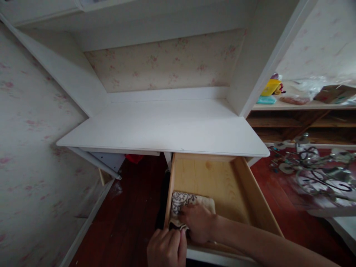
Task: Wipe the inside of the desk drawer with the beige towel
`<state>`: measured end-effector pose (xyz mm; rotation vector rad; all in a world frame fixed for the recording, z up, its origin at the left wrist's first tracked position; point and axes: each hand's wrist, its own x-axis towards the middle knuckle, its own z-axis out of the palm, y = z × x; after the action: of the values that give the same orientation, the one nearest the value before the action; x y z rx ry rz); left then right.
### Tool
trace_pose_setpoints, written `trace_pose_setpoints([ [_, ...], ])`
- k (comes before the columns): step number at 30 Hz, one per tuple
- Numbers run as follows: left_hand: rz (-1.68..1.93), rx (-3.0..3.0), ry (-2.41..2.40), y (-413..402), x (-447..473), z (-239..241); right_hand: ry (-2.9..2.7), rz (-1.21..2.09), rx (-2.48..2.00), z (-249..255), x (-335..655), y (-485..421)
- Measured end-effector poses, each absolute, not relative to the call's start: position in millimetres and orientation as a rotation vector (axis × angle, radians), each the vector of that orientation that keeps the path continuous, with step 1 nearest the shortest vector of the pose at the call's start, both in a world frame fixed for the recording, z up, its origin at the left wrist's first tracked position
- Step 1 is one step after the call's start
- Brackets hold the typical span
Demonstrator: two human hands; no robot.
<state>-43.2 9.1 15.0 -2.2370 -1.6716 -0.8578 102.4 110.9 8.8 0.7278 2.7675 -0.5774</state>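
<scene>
A wooden drawer (pixel 222 174) with a pale wood bottom is pulled out from under the white desk (pixel 167 126). Inside, at its near left corner, lies a folded beige cloth (pixel 207 203) with a dark scroll pattern. My right hand (pixel 198 222) reaches in from the right and presses on this cloth, fingers bent into it; the fingertips are partly hidden. At the drawer's front left corner, my left hand (pixel 167 248) is closed over the front edge, its knuckles up. A dark bit of the cloth shows by the left thumb.
A white hutch panel (pixel 256 55) rises from the desktop. To the right, a wooden shelf (pixel 278 122) bears a yellow item (pixel 270 88) and plastic bags. A chandelier (pixel 319 167) with glass parts stands over the red floor (pixel 125 222). The flowered wall (pixel 33 148) borders the left.
</scene>
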Motion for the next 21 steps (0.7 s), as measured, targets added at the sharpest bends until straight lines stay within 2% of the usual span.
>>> trace_pose_setpoints([
  [5, -0.89, -2.233, -1.648, 10, -44, 12, 2.751, -0.574, 0.806, 3, 108, 131],
  [9, -0.886, -2.223, -1.638, 10, -44, 13, 2.781, -0.434, 1.066, -5, 108, 169],
  [14, -0.882, -2.206, -1.632, 10, -44, 14, 2.799, -0.429, 1.3, -23, 100, 215],
  [21, -0.863, -2.208, -1.626, 9, -45, 12, 2.694, -0.421, 1.248, -36, 110, 226],
])
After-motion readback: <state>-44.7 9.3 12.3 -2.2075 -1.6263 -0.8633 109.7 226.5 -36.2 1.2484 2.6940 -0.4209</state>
